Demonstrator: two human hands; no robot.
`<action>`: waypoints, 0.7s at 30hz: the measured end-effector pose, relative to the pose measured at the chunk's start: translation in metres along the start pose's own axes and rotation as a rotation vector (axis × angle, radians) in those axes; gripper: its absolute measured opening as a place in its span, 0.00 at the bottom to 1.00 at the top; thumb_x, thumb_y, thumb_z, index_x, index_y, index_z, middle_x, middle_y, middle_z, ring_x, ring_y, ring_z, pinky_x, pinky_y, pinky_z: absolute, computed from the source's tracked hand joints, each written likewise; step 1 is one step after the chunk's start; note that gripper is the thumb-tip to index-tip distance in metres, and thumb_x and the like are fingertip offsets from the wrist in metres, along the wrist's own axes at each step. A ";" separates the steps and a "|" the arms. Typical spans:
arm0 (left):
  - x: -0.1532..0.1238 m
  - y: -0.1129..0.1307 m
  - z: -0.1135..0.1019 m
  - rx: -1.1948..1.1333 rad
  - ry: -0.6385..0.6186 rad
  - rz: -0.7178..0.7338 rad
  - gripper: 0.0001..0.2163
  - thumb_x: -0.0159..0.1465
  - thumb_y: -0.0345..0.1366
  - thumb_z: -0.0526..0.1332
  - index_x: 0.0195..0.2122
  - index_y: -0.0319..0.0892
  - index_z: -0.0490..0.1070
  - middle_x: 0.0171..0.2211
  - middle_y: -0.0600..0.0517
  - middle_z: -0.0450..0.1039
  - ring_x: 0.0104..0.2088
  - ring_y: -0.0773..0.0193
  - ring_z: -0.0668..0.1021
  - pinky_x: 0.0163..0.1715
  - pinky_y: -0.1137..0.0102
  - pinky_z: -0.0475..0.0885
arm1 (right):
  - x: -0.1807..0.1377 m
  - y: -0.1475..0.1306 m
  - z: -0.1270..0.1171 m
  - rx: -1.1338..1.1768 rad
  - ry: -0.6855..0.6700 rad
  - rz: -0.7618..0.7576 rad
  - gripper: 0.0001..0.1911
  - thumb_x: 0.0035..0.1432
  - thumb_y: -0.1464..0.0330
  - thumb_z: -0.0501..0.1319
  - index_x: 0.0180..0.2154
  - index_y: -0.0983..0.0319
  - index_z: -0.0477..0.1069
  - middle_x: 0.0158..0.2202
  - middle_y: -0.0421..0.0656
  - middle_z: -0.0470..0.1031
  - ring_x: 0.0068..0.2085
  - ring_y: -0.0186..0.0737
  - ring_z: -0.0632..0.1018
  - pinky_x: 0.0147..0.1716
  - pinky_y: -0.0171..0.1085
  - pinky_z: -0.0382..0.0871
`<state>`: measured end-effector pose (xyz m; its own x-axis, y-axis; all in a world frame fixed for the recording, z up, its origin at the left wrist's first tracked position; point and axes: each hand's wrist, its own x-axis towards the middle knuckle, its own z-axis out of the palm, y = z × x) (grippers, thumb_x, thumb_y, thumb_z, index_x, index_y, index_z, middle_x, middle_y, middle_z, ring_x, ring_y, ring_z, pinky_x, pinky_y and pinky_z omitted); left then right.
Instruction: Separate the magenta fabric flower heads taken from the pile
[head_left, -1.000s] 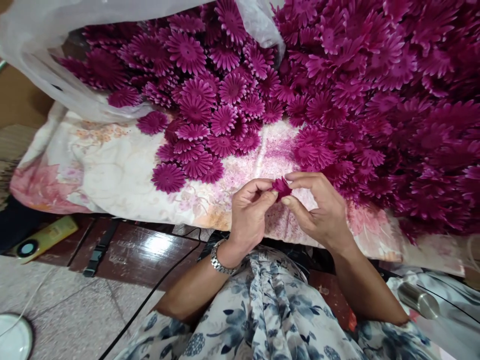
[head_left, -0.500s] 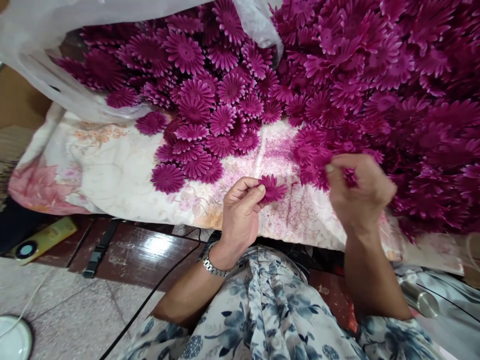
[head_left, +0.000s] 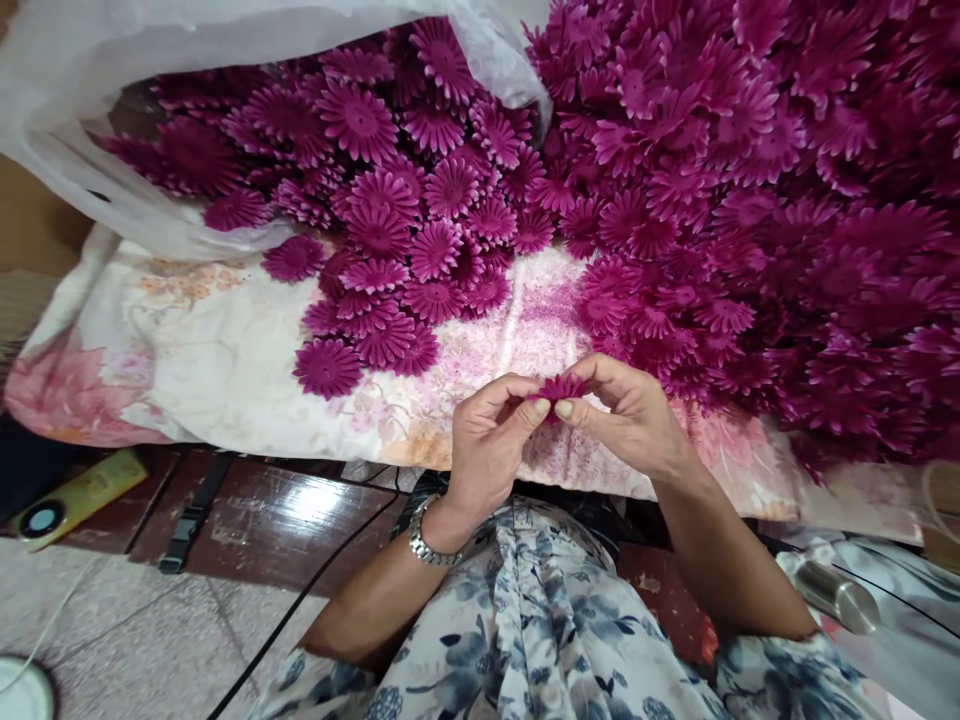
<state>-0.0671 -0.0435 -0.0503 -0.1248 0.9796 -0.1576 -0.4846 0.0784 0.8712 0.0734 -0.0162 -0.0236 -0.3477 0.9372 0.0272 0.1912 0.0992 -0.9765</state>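
Observation:
Both hands meet over the front edge of a floral cloth [head_left: 202,350]. My left hand [head_left: 491,440], with a metal watch on its wrist, and my right hand [head_left: 626,415] pinch the same small magenta plastic flower piece [head_left: 561,388] between thumbs and fingertips. Flat daisy-shaped magenta flowers [head_left: 390,250] lie in a heap to the upper left, spilling from a clear plastic bag [head_left: 90,120]. A much larger mound of fuller magenta flowers [head_left: 787,200] fills the upper right, just beyond my right hand.
Magenta dust stains the cloth near my hands. Below the cloth lie a dark glossy wooden surface [head_left: 277,500], a black strap [head_left: 187,520], a black cable and a yellow tube [head_left: 75,497]. A metal cylinder [head_left: 836,595] rests at the lower right. Tiled floor lies at the lower left.
Half a second ago my right hand was out at the right-hand mound while the left held a flower alone. The right hand has come back, and both hands now pinch the flower together.

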 end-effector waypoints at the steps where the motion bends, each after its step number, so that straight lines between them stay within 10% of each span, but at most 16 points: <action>1: -0.001 -0.001 -0.001 0.014 0.003 0.001 0.03 0.52 0.33 0.69 0.27 0.43 0.76 0.25 0.55 0.73 0.28 0.70 0.72 0.32 0.75 0.68 | -0.001 0.001 -0.001 0.024 0.025 0.005 0.07 0.53 0.66 0.64 0.31 0.62 0.69 0.28 0.37 0.73 0.29 0.30 0.74 0.30 0.31 0.69; 21: 0.001 -0.002 0.006 -0.064 -0.031 -0.162 0.07 0.48 0.33 0.70 0.24 0.39 0.72 0.20 0.57 0.67 0.22 0.74 0.66 0.23 0.78 0.62 | -0.006 -0.002 0.005 -0.705 0.357 -0.294 0.17 0.62 0.70 0.52 0.21 0.60 0.52 0.18 0.33 0.51 0.20 0.27 0.56 0.22 0.31 0.51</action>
<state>-0.0612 -0.0411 -0.0490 -0.0148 0.9604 -0.2781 -0.5508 0.2242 0.8039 0.0704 -0.0234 -0.0230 -0.1843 0.8784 0.4410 0.7077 0.4300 -0.5605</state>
